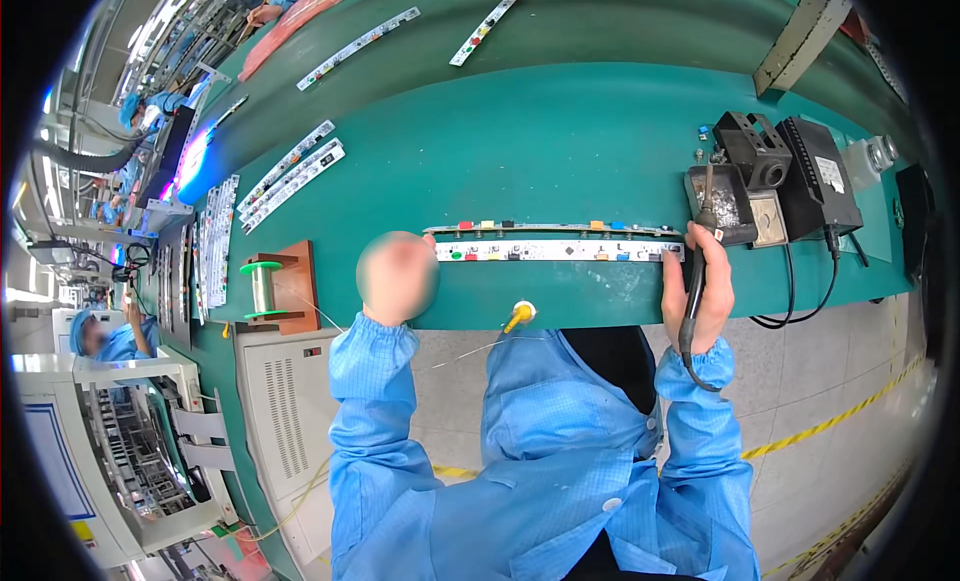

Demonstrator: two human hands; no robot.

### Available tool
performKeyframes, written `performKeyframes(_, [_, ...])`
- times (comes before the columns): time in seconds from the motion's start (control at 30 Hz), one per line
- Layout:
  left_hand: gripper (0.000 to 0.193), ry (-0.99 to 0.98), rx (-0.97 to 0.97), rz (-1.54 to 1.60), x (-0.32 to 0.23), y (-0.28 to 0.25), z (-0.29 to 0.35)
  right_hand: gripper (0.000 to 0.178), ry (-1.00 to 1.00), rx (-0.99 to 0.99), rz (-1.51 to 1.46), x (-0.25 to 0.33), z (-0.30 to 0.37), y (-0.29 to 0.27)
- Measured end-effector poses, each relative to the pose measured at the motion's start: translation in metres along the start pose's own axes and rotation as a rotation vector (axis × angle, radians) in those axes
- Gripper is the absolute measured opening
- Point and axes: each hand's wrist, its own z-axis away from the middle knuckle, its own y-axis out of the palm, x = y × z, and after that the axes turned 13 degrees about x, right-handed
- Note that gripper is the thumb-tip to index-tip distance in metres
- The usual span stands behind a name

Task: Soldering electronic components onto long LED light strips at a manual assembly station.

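Observation:
Two long, narrow circuit boards lie side by side in front of me. The nearer white circuit board (540,250) is flat, with red, green, yellow and blue parts; the farther circuit board (550,227) shows mostly its edge. My left hand (398,279) is closed at their left ends; blurring hides most of its fingers, but a fingertip shows against the board ends. My right hand (714,289) is closed round a soldering iron (692,309), its tip pointing away over a dark tray. Fingers of this hand also touch the boards' right ends.
Right of the boards stand a dark tray (742,219), a sponge (768,219), an iron holder (752,146), a black soldering station (822,176) and a bottle (868,163). At left are a solder spool (262,289) and more circuit boards (290,186). A yellow plug (520,314) sits at the near edge.

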Motion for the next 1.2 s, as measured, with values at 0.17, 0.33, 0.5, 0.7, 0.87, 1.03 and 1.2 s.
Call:
performKeyframes(0.17, [0.027,-0.05,-0.083,-0.142,-0.004,-0.006,-0.016,0.04,-0.018,0.04,-0.008,0.003,-0.002,-0.002])
performKeyframes(0.33, [0.026,-0.016,-0.009,-0.131,0.001,-0.007,-0.023,0.038,-0.023,0.1,-0.011,0.002,-0.004,-0.004])
performKeyframes(0.5, [0.022,0.006,0.025,0.089,0.005,-0.002,-0.016,0.038,-0.016,0.091,-0.082,0.002,-0.005,-0.005])
performKeyframes(0.7, [0.022,0.074,-0.019,-0.031,0.0,0.002,-0.011,0.038,-0.006,0.052,-0.032,0.006,-0.004,-0.002])
performKeyframes(0.87, [0.028,0.082,-0.011,-0.325,-0.013,-0.002,-0.006,0.038,-0.001,-0.002,0.019,0.006,-0.003,0.002])
performKeyframes(1.03, [0.027,0.085,0.001,-0.239,-0.004,-0.001,-0.007,0.039,0.044,0.009,0.012,0.003,-0.001,0.003])
performKeyframes(1.2, [0.024,0.029,0.063,-0.192,-0.002,-0.003,-0.005,0.039,0.078,0.017,-0.054,0.004,-0.001,0.002])
